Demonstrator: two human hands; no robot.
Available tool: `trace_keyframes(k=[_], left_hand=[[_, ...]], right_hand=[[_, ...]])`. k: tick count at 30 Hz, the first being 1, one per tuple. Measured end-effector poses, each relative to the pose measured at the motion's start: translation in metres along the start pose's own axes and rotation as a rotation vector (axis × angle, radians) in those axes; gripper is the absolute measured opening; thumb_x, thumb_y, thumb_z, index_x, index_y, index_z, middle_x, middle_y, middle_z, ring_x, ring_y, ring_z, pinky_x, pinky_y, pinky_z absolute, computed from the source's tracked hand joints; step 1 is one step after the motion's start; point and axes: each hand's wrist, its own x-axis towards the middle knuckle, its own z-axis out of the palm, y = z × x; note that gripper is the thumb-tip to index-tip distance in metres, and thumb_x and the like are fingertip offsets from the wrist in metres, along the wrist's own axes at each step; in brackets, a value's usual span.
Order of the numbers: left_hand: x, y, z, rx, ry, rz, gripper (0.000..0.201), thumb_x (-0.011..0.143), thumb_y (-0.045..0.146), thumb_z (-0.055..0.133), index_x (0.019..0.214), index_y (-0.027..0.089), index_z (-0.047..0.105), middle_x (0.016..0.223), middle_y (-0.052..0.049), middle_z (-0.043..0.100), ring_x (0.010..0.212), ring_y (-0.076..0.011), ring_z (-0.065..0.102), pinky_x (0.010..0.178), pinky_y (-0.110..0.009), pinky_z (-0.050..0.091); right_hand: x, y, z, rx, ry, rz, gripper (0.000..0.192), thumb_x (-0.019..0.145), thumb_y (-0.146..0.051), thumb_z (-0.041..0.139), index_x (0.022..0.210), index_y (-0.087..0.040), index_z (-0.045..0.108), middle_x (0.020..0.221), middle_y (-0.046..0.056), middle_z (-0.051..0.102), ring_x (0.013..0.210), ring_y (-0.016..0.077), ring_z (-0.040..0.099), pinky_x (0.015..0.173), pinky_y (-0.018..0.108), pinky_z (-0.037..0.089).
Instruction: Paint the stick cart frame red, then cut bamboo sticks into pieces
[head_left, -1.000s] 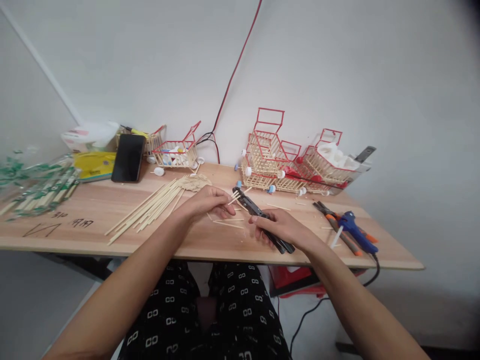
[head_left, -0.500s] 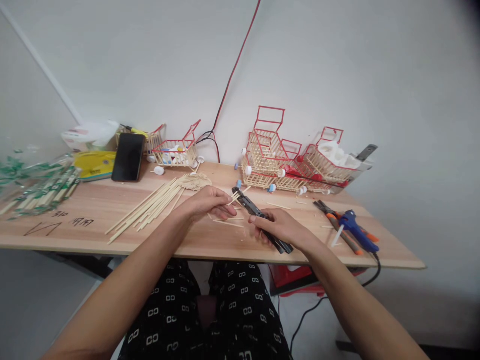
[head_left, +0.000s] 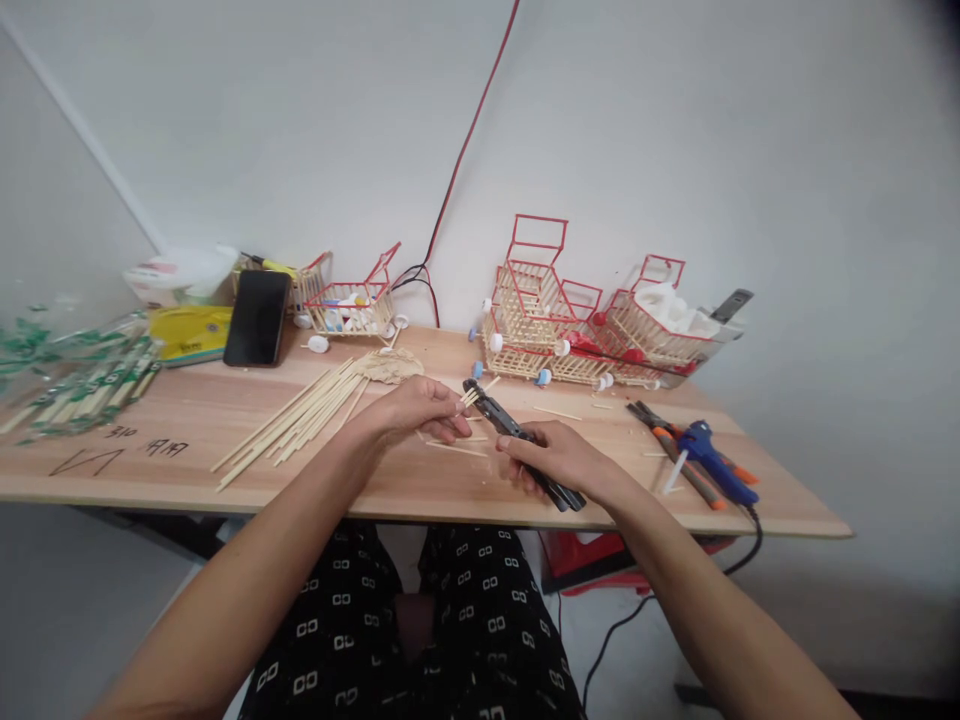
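My left hand pinches a few thin wooden sticks between thumb and fingers, their ends poking out to the right. Black pliers lie in the grip of my right hand, handles pointing toward me. The pliers' jaws are right at the sticks; whether they close on them is too small to tell. Short cut pieces of stick lie on the table below my hands. To the left is a fanned pile of long wooden sticks.
Small stick-built carts with red rims stand along the wall, with another cart further left. A phone leans beside a yellow packet. Wrapped chopsticks lie far left. Orange-handled pliers and a blue glue gun lie right.
Both hands, the sticks and the pliers stay in nearly the same place. My left hand has dipped very slightly, and the pliers' jaws have shifted a little to the left.
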Motion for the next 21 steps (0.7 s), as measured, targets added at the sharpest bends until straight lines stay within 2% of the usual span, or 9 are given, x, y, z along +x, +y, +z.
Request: trace_keyframes(k=[9, 21], left_hand=[[-0.002, 0.002, 0.0008, 0.0, -0.014, -0.016, 0.028, 0.071, 0.034, 0.074, 0.081, 0.008, 0.068, 0.079, -0.012, 0.074, 0.061, -0.0118, 0.068, 0.061, -0.021, 0.053], [-0.0065, 0.0087, 0.0049, 0.122, -0.014, 0.008, 0.03, 0.074, 0.039, 0.07, 0.076, 0.008, 0.068, 0.078, -0.012, 0.074, 0.06, -0.0125, 0.068, 0.059, -0.02, 0.051]], right_hand=[[-0.0025, 0.0048, -0.0097, 0.101, -0.091, -0.006, 0.047, 0.082, -0.058, 0.054, 0.092, -0.012, 0.062, 0.072, 0.007, 0.067, 0.05, 0.0112, 0.057, 0.044, 0.022, 0.045], [-0.0003, 0.0089, -0.0088, 0.106, -0.131, -0.034, 0.045, 0.083, -0.056, 0.054, 0.088, -0.012, 0.063, 0.071, 0.006, 0.065, 0.052, 0.0105, 0.058, 0.048, 0.021, 0.046]])
